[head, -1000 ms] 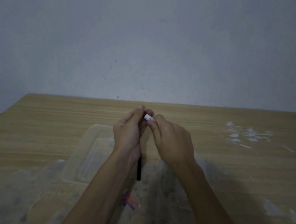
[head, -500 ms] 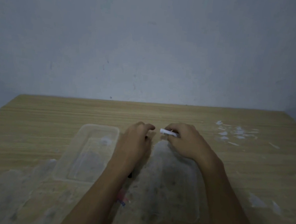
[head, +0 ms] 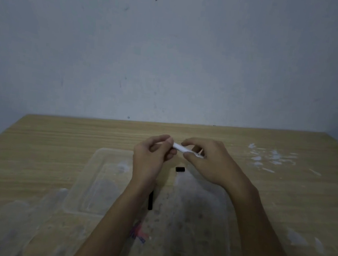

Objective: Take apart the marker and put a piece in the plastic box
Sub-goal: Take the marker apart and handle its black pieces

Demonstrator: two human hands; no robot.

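Note:
Both hands hold a white marker barrel [head: 182, 149] level above the table. My left hand [head: 152, 159] pinches its left end and my right hand [head: 208, 161] grips its right part. A small black piece [head: 179, 169] lies on the table just below the barrel. A longer black stick [head: 150, 201] lies partly hidden by my left forearm. The clear plastic box [head: 87, 179] sits open on the table, left of my left arm. A clear flat lid [head: 202, 221] lies between my forearms.
The wooden table [head: 48, 136] meets a plain wall at the back. White scraps [head: 269, 159] are scattered at the right. A red and blue smear [head: 138, 233] shows near my left forearm. Pale stains mark the near left and right of the tabletop.
The hands came down to the table and rose again. The white barrel now lies level between both hands, and a small black piece rests on the table below it.

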